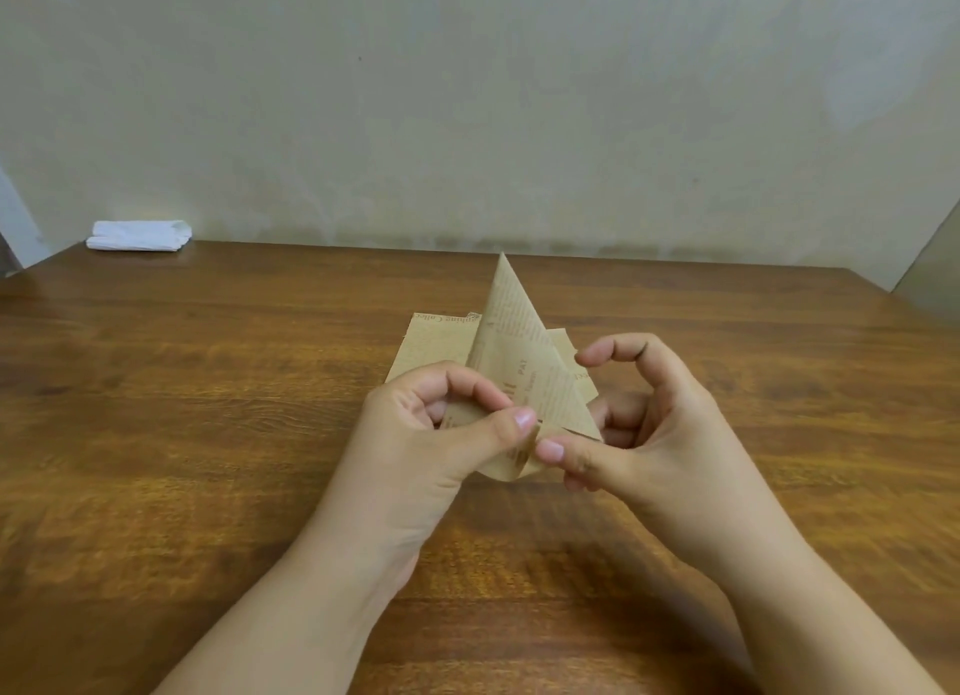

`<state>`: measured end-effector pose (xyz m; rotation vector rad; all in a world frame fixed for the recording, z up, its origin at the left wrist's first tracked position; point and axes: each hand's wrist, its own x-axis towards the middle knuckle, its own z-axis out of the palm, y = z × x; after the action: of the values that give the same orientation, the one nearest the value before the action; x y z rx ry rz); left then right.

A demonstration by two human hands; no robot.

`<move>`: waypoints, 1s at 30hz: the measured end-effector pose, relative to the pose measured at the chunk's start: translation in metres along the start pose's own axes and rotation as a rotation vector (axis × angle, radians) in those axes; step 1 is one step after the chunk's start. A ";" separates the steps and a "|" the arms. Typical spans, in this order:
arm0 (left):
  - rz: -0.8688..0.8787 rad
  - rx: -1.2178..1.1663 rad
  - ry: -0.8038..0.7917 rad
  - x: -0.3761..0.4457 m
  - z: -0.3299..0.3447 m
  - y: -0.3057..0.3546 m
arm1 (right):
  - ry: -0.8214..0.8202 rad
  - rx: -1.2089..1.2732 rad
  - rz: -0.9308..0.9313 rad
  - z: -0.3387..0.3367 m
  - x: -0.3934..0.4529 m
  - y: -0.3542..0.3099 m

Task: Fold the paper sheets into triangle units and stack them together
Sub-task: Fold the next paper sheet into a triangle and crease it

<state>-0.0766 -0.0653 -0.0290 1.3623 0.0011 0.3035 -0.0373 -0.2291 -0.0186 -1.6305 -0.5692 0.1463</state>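
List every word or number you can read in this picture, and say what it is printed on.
"PAT": on the folded paper held by both hands.
A heading along the edge of the flat sheets on the table: upside down, too blurred to read surely.
Fine print on both: too small to read.
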 end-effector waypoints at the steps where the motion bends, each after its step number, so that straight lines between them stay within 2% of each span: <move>1: -0.022 -0.005 -0.029 0.001 -0.002 0.001 | -0.016 -0.003 0.007 -0.001 -0.001 -0.002; 6: -0.033 0.055 -0.141 0.002 -0.006 0.002 | -0.116 -0.029 0.072 -0.003 -0.004 -0.009; 10: 0.001 0.102 -0.160 0.000 -0.003 -0.001 | -0.124 -0.156 0.099 -0.001 -0.004 -0.010; 14: 0.026 0.100 -0.070 0.001 -0.001 -0.003 | -0.029 -0.154 0.075 0.001 -0.002 -0.006; 19: 0.068 -0.027 0.076 0.000 0.001 -0.004 | 0.031 0.089 0.168 0.002 -0.001 -0.004; 22: 0.010 -0.159 0.127 -0.001 0.001 -0.004 | -0.005 0.089 0.187 0.004 -0.002 -0.004; 26: -0.078 -0.207 0.157 0.001 0.000 -0.006 | 0.031 0.032 0.150 0.009 0.000 -0.004; 30: -0.252 -0.389 0.014 0.001 -0.002 -0.007 | 0.077 0.014 0.145 0.008 0.001 -0.001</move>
<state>-0.0747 -0.0645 -0.0359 0.9611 0.1196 0.0932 -0.0399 -0.2209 -0.0191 -1.6567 -0.3902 0.1937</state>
